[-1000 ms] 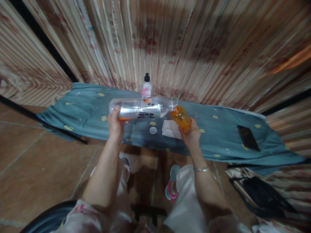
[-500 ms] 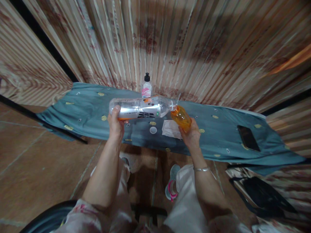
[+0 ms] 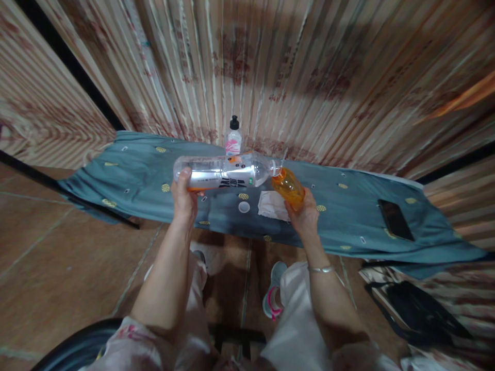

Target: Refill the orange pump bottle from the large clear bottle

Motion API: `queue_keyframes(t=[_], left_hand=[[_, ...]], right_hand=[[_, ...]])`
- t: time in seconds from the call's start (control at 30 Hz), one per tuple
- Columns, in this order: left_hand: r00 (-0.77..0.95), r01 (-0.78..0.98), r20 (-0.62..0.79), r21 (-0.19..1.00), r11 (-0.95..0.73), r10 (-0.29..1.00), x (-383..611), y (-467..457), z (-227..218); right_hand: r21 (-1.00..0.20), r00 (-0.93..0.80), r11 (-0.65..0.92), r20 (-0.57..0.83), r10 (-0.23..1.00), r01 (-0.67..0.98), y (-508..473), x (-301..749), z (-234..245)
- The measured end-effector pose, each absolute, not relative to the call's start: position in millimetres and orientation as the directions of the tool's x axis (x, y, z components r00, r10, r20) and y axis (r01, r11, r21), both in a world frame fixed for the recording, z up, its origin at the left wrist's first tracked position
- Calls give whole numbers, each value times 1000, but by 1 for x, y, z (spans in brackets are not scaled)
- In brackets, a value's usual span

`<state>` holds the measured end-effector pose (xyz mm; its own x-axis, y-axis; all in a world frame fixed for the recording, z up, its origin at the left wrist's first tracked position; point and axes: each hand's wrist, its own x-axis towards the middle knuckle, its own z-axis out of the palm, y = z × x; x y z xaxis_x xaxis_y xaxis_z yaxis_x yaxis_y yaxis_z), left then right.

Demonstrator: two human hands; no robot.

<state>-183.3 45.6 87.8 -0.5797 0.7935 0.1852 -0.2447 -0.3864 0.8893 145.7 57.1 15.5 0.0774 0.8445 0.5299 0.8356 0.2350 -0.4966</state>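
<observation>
My left hand [image 3: 185, 198] is closed round the base of a clear plastic drink bottle [image 3: 232, 172] with a silver and orange label. The bottle lies level in the air, its neck pointing right. Its mouth meets the top of an orange see-through bottle [image 3: 288, 186], which leans toward upper left in my right hand [image 3: 305, 214]. Whether liquid passes between them I cannot tell. Below them on the cloth are a small white bottle cap [image 3: 244, 207] and a folded white tissue [image 3: 273, 204].
A clear bottle with a black top and pink label [image 3: 233, 139] stands at the back by the curtain [image 3: 251, 67]. A dark phone [image 3: 396, 220] lies on the right of the green-blue tablecloth [image 3: 135, 170]. A black bag [image 3: 421, 309] sits at lower right.
</observation>
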Motion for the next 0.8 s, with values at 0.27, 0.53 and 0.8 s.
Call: queue_keyframes(t=[0.27,0.53,0.8], left_hand=[[-597,-239,186,888,-394,780,-182,46,88],[-602,-267,162,882,-388,782,-183,47,86],[-603,-281,165,872,-402,780,-178,44,92]], right_hand=[[-496,92,219,529,844,841,57,143,16],[-501,89,219,521,849,837,57,145,16],[-509,91,210,504,859,835,57,144,16]])
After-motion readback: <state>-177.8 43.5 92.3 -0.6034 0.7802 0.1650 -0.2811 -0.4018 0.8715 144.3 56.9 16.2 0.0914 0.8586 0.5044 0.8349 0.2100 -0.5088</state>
